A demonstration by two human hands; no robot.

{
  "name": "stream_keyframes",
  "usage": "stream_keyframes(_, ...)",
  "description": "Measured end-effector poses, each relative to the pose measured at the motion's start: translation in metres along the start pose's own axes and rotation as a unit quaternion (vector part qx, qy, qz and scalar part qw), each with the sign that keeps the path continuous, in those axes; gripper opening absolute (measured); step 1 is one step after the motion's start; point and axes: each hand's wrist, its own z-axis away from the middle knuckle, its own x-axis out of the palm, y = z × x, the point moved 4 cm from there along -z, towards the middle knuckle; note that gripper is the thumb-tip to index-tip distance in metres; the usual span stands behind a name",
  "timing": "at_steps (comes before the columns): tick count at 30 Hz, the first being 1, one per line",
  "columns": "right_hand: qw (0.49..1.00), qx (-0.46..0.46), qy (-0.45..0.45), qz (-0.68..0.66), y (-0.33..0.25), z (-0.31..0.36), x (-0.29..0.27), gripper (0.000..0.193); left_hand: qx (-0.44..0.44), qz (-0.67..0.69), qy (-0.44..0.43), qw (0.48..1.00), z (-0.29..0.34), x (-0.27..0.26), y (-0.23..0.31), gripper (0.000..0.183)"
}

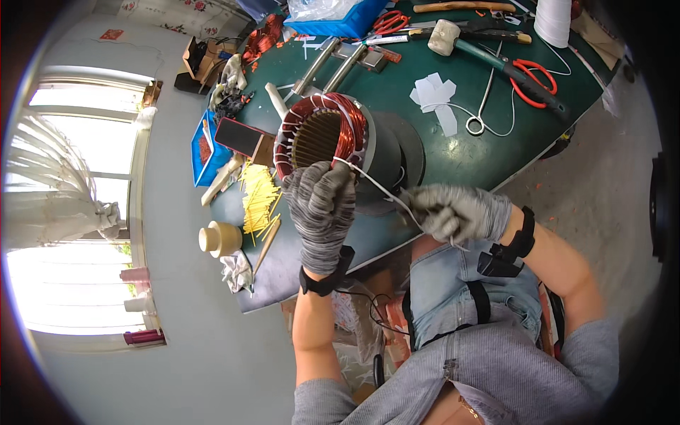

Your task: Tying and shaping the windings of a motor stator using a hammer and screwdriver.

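Note:
A motor stator with a grey housing lies on its side on the green table, its open end toward the left. Copper windings ring that end, with white lacing around them. My left hand, in a grey striped glove, is closed against the near edge of the windings; what its fingers hold is hidden. From beside those fingertips a white cord runs taut to the right. My gloved right hand grips this cord near the table's front edge, and a loose end hangs below it.
Yellow sticks, a round wooden block and a blue tray are left of the stator. A mallet, red-handled scissors, white paper pieces and a cord spool lie at the far right.

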Motion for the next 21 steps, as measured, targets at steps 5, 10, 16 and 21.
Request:
stream_keyframes(5, 0.992, -0.01, -0.113, 0.051, -0.015, 0.002, 0.069, 0.024, -0.005, 0.021, -0.015, 1.0, 0.001, -0.004, -0.008, 0.03)
stream_keyframes(10, 0.959, -0.134, -0.106, 0.226, -0.026, -0.019, 0.109, 0.022, -0.015, -0.002, 0.007, 1.0, 0.015, -0.005, -0.009, 0.029)
stream_keyframes(16, 0.955, -0.204, -0.17, -0.129, -0.002, -0.028, 0.059, 0.026, 0.073, -0.036, 0.018, 0.997, 0.008, 0.003, -0.001, 0.024)
stream_keyframes(21, 0.962, -0.185, -0.068, 0.188, -0.015, -0.024, 0.149, 0.025, 0.043, 0.029, 0.016, 0.999, 0.014, -0.006, -0.003, 0.031)
